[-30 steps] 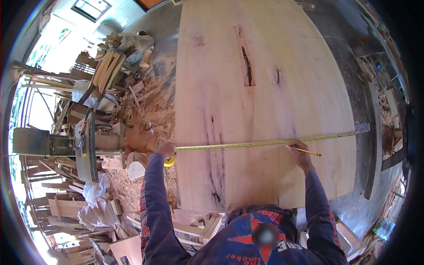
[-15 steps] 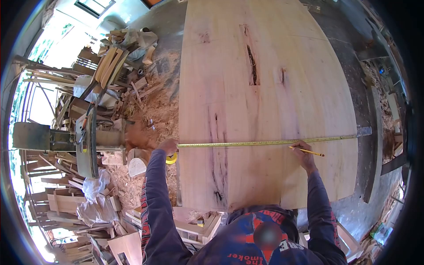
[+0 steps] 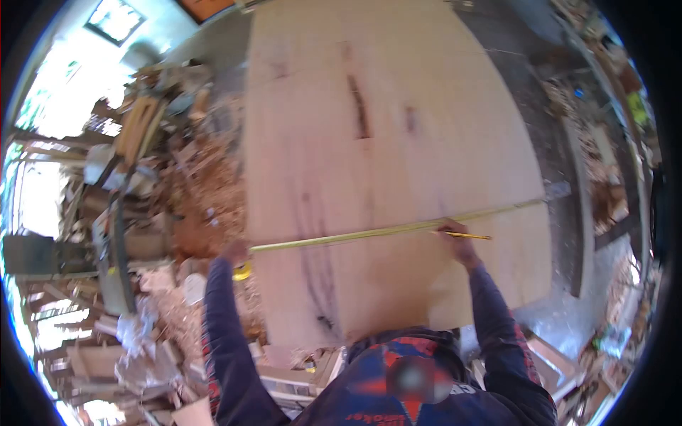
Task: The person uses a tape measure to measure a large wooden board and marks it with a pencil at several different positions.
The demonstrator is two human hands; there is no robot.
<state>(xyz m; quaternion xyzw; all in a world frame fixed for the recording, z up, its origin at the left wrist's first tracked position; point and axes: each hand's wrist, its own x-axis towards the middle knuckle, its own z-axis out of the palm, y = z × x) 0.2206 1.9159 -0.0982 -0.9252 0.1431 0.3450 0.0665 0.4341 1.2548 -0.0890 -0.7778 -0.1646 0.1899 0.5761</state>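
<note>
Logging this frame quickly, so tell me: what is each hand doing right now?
Left hand: closed on the yellow tape measure case at the slab edge.
Right hand: closed on a pencil, beside the tape blade.

The person wears a dark navy long-sleeved top. Each of the 2 sleeves carries a red patterned stripe along its side. The chest bears a red and blue star-shaped graphic with white lettering, too blurred to read. The left hand [image 3: 234, 250] and right hand [image 3: 458, 240] are bare.
</note>
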